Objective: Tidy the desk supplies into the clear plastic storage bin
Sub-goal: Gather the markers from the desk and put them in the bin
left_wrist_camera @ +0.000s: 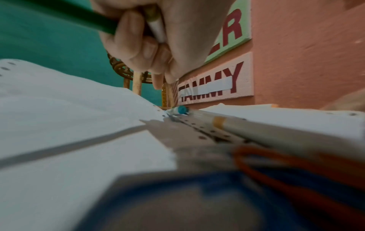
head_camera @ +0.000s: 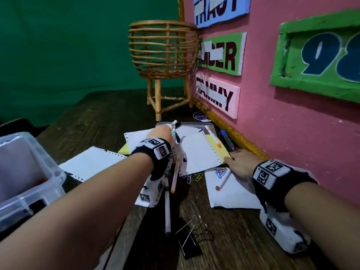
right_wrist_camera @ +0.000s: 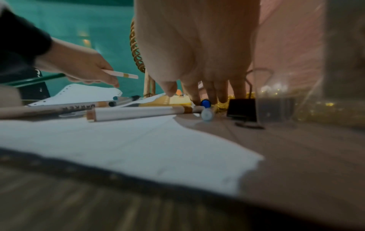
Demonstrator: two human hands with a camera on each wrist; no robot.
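Note:
The clear plastic storage bin (head_camera: 29,172) stands at the left edge of the desk. My left hand (head_camera: 161,131) hovers over the papers and grips a bundle of pens (head_camera: 174,126); the left wrist view shows its fingers (left_wrist_camera: 138,46) curled round a white marker (left_wrist_camera: 157,29) and a green pencil (left_wrist_camera: 79,17). My right hand (head_camera: 236,158) lies low by the pink board, fingers straight, tips (right_wrist_camera: 197,100) down beside the blue marker (head_camera: 227,140), whose blue cap (right_wrist_camera: 205,103) shows, and the yellow pad (head_camera: 216,151). An orange-tipped marker (head_camera: 213,136) rests on that pad.
Loose white sheets (head_camera: 91,162) cover the desk. A white marker (head_camera: 223,182), coloured paper clips (head_camera: 220,172), a long white pen (head_camera: 167,211) and black binder clips (head_camera: 190,244) lie near me. A wicker basket stand (head_camera: 165,53) is behind; the pink board (head_camera: 292,123) walls the right.

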